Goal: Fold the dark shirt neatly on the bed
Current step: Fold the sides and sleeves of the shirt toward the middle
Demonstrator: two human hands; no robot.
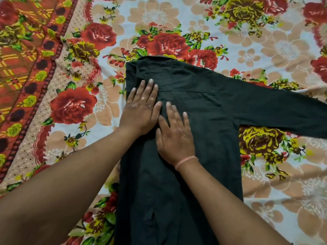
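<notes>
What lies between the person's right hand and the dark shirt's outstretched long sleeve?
Head view: between right hand and long sleeve lies only the dark cloth shirt's own flat body, nothing on it.

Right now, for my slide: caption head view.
Left hand and right hand press a dark shirt flat on floral bedsheet.

Found flat floral bedsheet [74, 142], passable, left of left hand [141, 112]. Found dark shirt [212, 156] spread under both hands, one sleeve [274, 110] stretched outward right of right hand [175, 138], low over the sheet.
</notes>
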